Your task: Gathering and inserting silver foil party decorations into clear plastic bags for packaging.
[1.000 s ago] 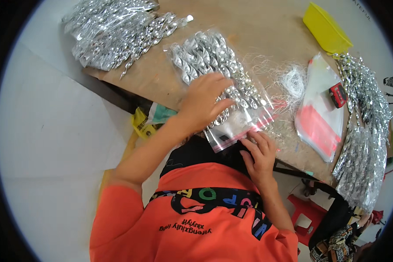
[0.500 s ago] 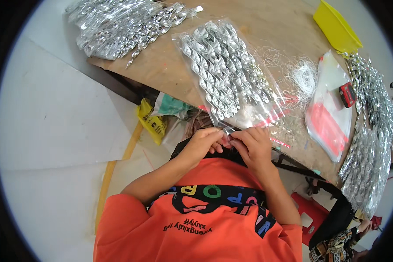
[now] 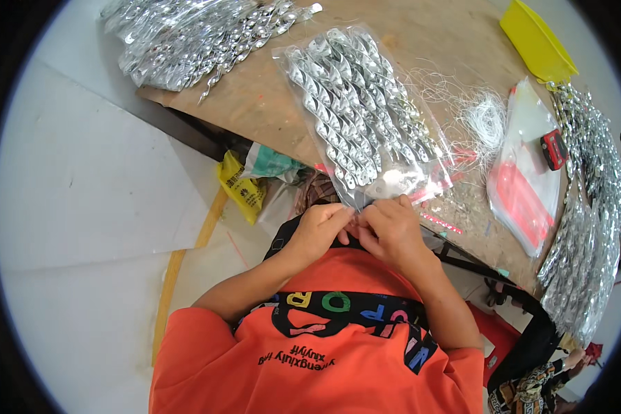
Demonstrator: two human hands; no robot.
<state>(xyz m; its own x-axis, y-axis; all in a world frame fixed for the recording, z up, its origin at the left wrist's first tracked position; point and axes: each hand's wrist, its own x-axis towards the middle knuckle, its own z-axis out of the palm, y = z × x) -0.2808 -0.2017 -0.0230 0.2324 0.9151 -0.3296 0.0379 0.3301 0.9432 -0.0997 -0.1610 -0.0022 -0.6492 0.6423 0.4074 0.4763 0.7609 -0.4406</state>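
A clear plastic bag (image 3: 393, 181) lies on the table with its near end hanging over the front edge. Inside it are several silver twisted strips (image 3: 352, 103), laid side by side. My left hand (image 3: 324, 228) pinches the near end of the bag. Right beside it, my right hand (image 3: 392, 224) is closed on the same end, the fingertips of both almost touching. The exact fold of plastic between the fingers is partly hidden.
The brown table (image 3: 248, 124) also holds a silver strip pile (image 3: 186, 41), a white string tangle (image 3: 484, 124), flat clear bags (image 3: 524, 200), a red tape measure (image 3: 553, 150), a yellow basin (image 3: 537, 43) and more silver strips (image 3: 586, 207). A yellow bag (image 3: 241, 192) sits below the edge.
Both hands stay at the bag's near end, with the right hand's fingers curled a little more over the plastic. The view has shifted slightly; the bag stays in place.
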